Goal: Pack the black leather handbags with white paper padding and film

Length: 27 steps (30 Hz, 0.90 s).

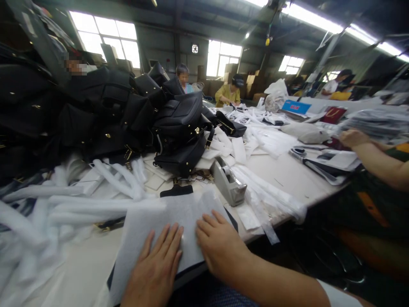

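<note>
While both hands rest palm down on it, a thin white sheet (188, 211) lies over a dark panel (193, 271) at the near edge of a cluttered white worktable (275, 170); the panel's dark edge shows along the sheet's near side and at its corners. The left hand (159, 260) is open, its fingers stretched out and slightly spread. The right hand (219, 241), beside it, is open too, fingers loosely bent, gripping nothing visible. Just beyond the sheet are a small black piece (176, 191) and a grey tape dispenser (229, 183). To the left, soft white rolls (96, 207) lie heaped; behind them rises a large pile of black bags (179, 111) with gold-coloured fittings. At the right, a co-worker's arm (380, 157) reaches over the table, near a blue box (295, 106). Farther back, other people work below bright windows (223, 55).
</note>
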Motion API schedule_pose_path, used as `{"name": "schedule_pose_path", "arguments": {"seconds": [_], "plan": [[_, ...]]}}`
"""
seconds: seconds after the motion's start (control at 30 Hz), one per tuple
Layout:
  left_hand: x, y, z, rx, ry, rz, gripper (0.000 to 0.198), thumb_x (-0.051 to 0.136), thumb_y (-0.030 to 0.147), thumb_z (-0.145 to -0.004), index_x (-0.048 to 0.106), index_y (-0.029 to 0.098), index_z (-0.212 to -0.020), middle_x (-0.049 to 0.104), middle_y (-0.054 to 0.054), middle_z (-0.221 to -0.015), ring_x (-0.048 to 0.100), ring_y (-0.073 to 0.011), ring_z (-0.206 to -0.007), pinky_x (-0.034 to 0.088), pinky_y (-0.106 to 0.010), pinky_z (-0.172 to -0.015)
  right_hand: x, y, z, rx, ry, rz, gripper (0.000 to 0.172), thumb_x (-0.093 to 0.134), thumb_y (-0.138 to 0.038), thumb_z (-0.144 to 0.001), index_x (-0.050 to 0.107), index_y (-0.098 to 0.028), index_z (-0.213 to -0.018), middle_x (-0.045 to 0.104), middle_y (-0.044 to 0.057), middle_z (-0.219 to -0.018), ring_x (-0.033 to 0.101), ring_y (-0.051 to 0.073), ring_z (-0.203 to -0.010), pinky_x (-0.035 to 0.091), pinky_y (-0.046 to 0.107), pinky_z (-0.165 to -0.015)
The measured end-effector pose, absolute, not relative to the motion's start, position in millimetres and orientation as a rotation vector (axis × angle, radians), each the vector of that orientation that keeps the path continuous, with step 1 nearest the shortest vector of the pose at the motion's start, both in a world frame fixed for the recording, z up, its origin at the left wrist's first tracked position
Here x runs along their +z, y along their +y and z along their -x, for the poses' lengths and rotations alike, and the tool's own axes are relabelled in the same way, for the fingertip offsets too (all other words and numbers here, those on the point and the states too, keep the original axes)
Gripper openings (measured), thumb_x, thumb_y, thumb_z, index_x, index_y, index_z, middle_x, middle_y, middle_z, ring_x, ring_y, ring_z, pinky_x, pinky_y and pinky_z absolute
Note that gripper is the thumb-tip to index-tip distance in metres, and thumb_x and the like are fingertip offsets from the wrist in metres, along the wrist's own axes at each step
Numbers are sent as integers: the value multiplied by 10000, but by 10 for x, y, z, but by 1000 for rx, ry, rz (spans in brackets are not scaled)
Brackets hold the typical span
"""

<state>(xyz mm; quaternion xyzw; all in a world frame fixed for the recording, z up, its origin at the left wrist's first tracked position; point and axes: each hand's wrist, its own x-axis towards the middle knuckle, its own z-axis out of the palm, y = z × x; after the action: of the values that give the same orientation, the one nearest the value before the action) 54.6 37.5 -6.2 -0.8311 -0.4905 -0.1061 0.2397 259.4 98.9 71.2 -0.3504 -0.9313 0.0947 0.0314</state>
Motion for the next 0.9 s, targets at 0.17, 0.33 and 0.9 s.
{"name": "schedule_pose_path", "arguments": {"seconds": [0.17,0.33,0.9], "plan": [[-70,367,-548,-338,-1375,2230,454,393,275,-961,499,137,-1380,532,-68,-1432,536,-262,-1280,359,-490,-1041,601,1143,-2532,270,-2823,820,436,448,-366,-992,534,-132,-1349,538,138,-1418,428,285,-1354,243,486,-1192],[-51,322,-556,-314,-1480,2278,505,422,315,-972,406,135,-1444,470,-41,-1479,503,-246,-1320,427,-463,-1036,422,1227,-2673,519,-2770,841,636,515,-448,-960,348,-160,-1502,377,129,-1548,290,253,-1452,246,461,-1199],[94,387,-651,-216,-1589,2358,476,428,257,-970,420,177,-1440,493,-62,-1466,495,-254,-1330,451,-500,-1060,311,1212,-2685,487,-2787,892,524,349,-465,-1020,399,-223,-1483,429,52,-1523,330,265,-1435,166,524,-1210]]}}
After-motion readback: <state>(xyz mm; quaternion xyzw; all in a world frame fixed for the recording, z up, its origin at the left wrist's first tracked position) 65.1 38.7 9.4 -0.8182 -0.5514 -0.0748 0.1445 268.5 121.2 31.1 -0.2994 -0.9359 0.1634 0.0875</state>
